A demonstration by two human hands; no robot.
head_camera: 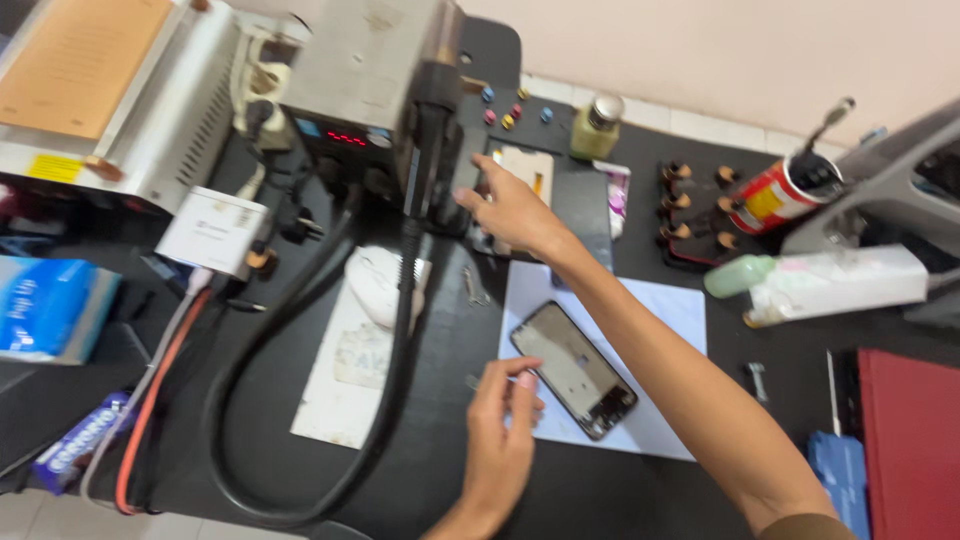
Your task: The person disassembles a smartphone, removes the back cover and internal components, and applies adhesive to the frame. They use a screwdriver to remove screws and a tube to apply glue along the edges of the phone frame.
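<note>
A dark smartphone lies tilted on a white sheet of paper on the black work mat. My left hand comes in from the bottom edge, fingers loosely curled, fingertips at the phone's near left edge; I see nothing gripped in it. My right hand reaches far forward over the mat, fingers spread, touching the black handle that hangs at the front of the grey hot-air station. A thick black hose runs down from that handle and loops toward the table's front edge.
A flat heating machine stands back left, with a white adapter and cables below it. A small glass bottle, a red can, black nozzle tips, a white tube and a red case sit to the right. A blue tissue pack lies at the left.
</note>
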